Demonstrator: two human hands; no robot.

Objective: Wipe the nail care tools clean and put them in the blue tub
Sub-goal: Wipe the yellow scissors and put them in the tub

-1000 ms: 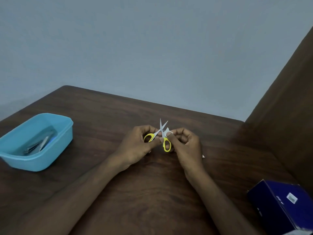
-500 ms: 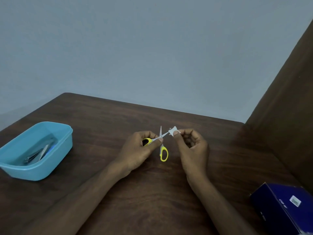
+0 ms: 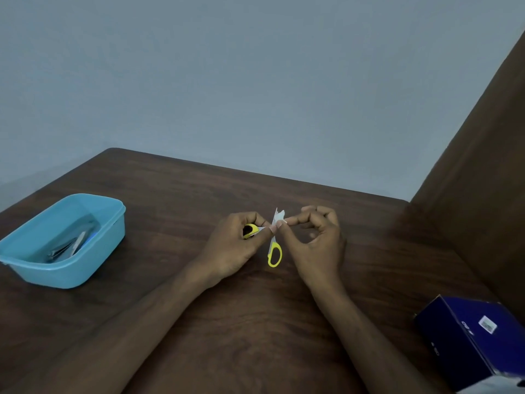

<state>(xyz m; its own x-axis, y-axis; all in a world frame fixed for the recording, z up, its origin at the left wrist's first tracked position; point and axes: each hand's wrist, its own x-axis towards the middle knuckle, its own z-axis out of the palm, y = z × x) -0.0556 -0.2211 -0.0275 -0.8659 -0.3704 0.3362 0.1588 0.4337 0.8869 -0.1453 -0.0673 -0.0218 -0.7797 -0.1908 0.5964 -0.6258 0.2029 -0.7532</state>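
Small scissors with yellow handles [image 3: 274, 253] are held open above the middle of the dark wooden table [image 3: 199, 194]. My left hand [image 3: 235, 248] grips one yellow handle loop, and the other loop hangs free below. My right hand [image 3: 315, 243] pinches a small white wipe [image 3: 279, 217] around a blade near its tip. The blue tub [image 3: 93, 251] stands at the left of the table, with several metal nail tools [image 3: 71, 245] lying inside it.
A dark blue cardboard box [image 3: 477, 339] sits at the table's right front corner. A brown wooden panel [image 3: 483, 166] rises along the right side. A grey wall stands behind the table's far edge.
The right hand slid the wipe out along one blade, then came back in onto the upright blade. The scissors opened wider and the lower yellow loop now hangs down.
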